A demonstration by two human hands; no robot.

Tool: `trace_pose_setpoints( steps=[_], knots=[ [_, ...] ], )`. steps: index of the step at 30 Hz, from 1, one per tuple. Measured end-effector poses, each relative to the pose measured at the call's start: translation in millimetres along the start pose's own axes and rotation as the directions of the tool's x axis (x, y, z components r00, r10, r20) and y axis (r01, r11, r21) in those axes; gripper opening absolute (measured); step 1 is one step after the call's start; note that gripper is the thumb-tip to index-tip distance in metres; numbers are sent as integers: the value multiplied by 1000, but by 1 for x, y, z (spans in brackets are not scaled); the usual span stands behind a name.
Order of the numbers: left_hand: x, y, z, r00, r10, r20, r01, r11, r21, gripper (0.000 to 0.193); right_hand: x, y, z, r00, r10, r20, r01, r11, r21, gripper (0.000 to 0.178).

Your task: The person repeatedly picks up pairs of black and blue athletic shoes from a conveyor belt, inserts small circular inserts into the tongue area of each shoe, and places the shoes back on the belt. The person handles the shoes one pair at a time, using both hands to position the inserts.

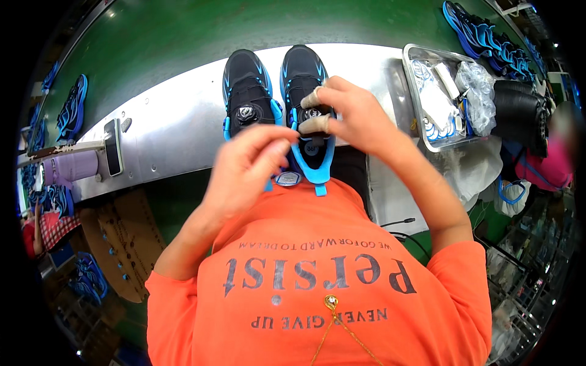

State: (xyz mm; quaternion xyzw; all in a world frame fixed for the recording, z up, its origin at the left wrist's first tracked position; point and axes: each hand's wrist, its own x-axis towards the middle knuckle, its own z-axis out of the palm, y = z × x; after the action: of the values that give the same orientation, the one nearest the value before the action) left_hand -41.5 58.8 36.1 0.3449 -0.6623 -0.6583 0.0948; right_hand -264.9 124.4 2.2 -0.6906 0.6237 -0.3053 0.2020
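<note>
Side by side on the metal bench lie two black-and-blue sneakers with toes pointing away, the left sneaker (245, 79) and the right sneaker (303, 70). A round dial (313, 114) sits on the right sneaker's tongue. My right hand (351, 113), with pale coverings on two fingertips, has its fingers closed about that dial. My left hand (247, 168) is blurred, its thumb and forefinger pinched at the right sneaker's inner collar; what they hold is hidden. Just below these fingertips shows a round white-and-blue tag (288, 179). Another dial (246, 113) on the left sneaker is untouched.
A metal tray (431, 144) with plastic bags and small parts stands at the right. A phone (113, 146) and a lilac cup (76, 166) are at the left. More sneakers (488, 39) line the green surface (262, 24) at the far right; another sneaker (73, 107) lies left.
</note>
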Motion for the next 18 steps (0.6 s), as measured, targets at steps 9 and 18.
trace_pose_setpoints(
  steps=[9, 18],
  knots=[
    [-2, -5, 35, 943, -266, 199, 332, 784, -524, 42, -2, -1, 7, 995, 85, -48, -84, 996, 29, 32],
    [5, -4, 46, 930, -321, 178, 363, 734, -573, 48, -9, -3, 9, 984, 176, -34, -175, 984, 39, 34]
  ],
)
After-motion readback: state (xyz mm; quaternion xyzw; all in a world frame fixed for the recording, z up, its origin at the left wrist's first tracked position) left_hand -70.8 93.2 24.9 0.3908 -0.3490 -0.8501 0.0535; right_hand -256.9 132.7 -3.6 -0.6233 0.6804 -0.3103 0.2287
